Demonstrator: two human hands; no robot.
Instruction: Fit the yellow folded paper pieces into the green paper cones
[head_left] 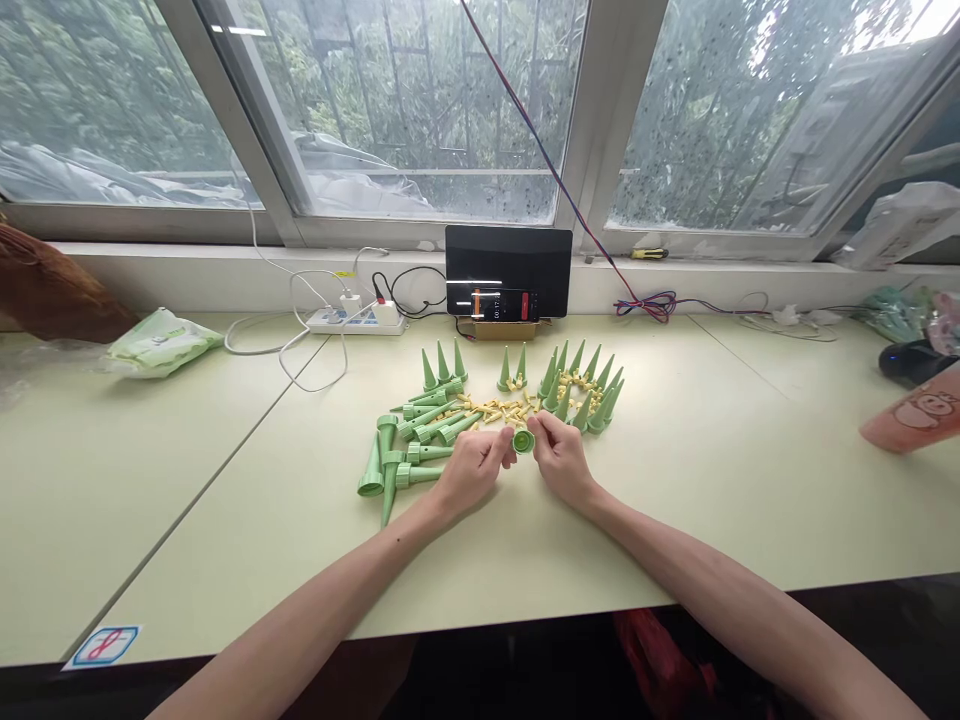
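Note:
Between my two hands is a green plastic watering spike (523, 441), its round open end turned towards me. My left hand (476, 465) is closed on the spike's left side with thumb and fingers. My right hand (561, 460) is closed at the spike's right side; its fingertips are partly hidden. Just beyond the hands lie many small yellow plastic pieces (495, 410). Loose green spikes (424, 453) lie heaped to the left of my left hand. Several more spikes (600, 405) stand point up in a ring past my right hand, around more yellow pieces.
A phone (504, 305) showing a timer leans on a black tablet (510, 265) at the back. Left of it are a power strip (358, 320) with cables and a tissue pack (161, 343). A pink cup (915, 410) stands far right. Bundled wires (646, 306) lie by the window.

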